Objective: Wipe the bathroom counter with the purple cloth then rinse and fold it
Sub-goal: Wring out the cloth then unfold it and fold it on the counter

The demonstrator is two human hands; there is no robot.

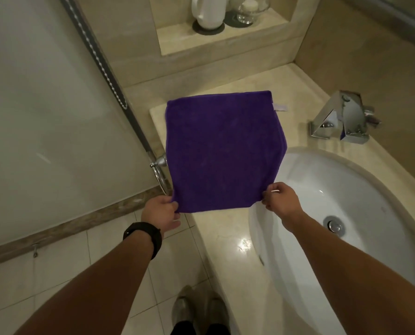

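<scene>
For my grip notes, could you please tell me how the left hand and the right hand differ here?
The left hand has a black band at its wrist; the right hand has a bare wrist. The left hangs over the floor tiles, the right over the sink rim. Both pinch a near corner of the purple cloth.

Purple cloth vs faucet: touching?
Apart. The head view shows bare counter between the purple cloth and the faucet; both hands pinch its near corners.
</scene>
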